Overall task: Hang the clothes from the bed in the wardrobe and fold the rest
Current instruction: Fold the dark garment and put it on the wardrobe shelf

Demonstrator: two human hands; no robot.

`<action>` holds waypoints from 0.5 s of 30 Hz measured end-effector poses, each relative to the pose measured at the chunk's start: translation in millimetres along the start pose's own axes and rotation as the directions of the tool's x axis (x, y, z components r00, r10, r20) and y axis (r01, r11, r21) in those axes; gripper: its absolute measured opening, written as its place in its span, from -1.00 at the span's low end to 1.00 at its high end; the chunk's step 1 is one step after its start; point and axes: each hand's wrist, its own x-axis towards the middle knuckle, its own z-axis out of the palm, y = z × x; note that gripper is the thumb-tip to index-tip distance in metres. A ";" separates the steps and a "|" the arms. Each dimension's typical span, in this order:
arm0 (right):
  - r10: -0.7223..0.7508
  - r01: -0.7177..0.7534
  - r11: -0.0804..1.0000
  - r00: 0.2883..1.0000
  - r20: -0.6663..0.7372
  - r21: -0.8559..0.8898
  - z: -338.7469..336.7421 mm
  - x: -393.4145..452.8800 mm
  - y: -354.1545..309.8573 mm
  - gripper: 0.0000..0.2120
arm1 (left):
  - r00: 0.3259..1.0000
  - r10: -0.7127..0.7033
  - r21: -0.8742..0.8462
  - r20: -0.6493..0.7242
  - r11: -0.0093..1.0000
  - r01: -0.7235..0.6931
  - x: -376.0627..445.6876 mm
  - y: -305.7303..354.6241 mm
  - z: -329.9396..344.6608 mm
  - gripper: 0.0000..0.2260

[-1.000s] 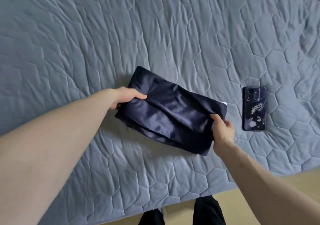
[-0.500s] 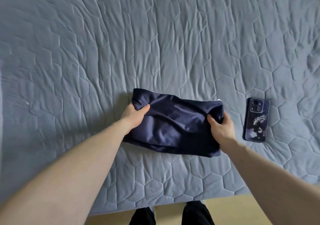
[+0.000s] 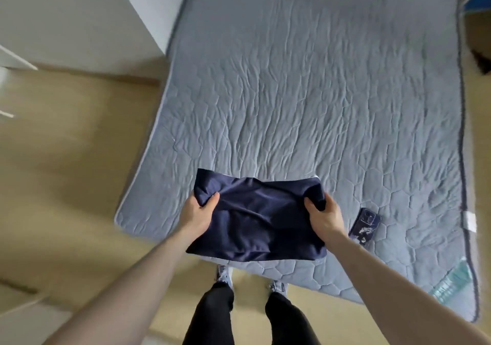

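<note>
A folded dark navy garment [image 3: 259, 219] hangs lifted between my two hands, over the near edge of the bed [image 3: 305, 92]. My left hand [image 3: 198, 213] grips its left end, thumb on top of the cloth. My right hand [image 3: 322, 217] grips the right end, thumb pressed into the fabric. The garment's lower edge hangs past the grey-blue quilted mattress cover.
A dark phone [image 3: 365, 223] lies on the quilt just right of my right hand. A white cabinet [image 3: 87, 17] stands at the upper left beside the bed. Wooden floor [image 3: 66, 172] spreads to the left. My legs and shoes [image 3: 224, 275] stand at the bed's edge.
I have lifted the folded garment off the bed with both hands and drawn back; the view now takes in the bed's edges, floor and cabinet.
</note>
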 end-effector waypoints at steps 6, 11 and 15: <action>-0.151 0.161 0.986 0.970 0.191 -0.038 46.4 -88.6 -118.9 -0.94 | 0.984 0.016 -0.160 -0.176 0.986 -0.045 -77.1 -6.1 -150.9 -0.82; -0.290 0.357 0.928 0.872 0.395 -0.105 133.2 -156.3 -222.8 -0.96 | 0.934 -0.086 -0.323 -0.348 0.946 -0.033 -123.9 -42.4 -275.8 -0.79; -0.391 0.518 0.845 0.767 0.510 -0.131 228.5 -224.5 -300.2 -0.94 | 0.865 -0.146 -0.415 -0.479 0.907 -0.077 -141.2 -88.9 -381.4 -0.86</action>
